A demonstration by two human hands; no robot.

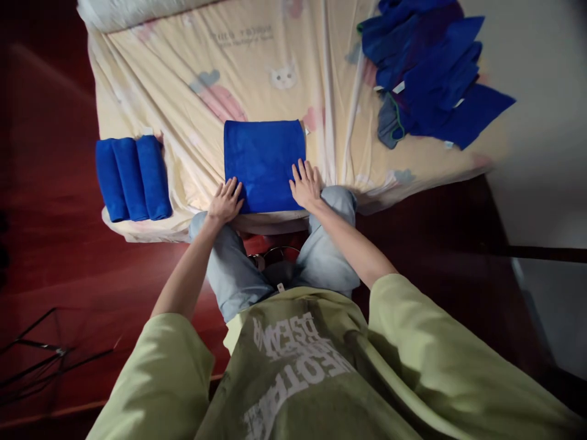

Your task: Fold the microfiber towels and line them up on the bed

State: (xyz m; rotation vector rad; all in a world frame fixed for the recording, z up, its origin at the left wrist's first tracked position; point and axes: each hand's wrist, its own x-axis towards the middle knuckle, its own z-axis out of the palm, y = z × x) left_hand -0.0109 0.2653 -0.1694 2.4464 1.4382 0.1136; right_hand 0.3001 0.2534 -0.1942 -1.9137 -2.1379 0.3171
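A blue towel [266,160] lies flat in a near-square on the bed, right in front of my knees. My left hand [226,200] rests at its near left corner, fingers spread and touching the cloth. On the right edge of the towel lies my right hand [305,184], also flat with fingers apart. To the left, several rolled blue towels [131,177] sit side by side close to the bed's front edge. A loose heap of blue towels [431,79], with a greyish green-edged cloth in it, is at the far right.
The bed has a cream sheet [275,55] printed with carrots and a cat, creased in long folds. A white padded roll [132,11] lies along the back left. A thin black metal stand [59,352] is on the red floor at lower left. A pale wall [541,122] borders the right.
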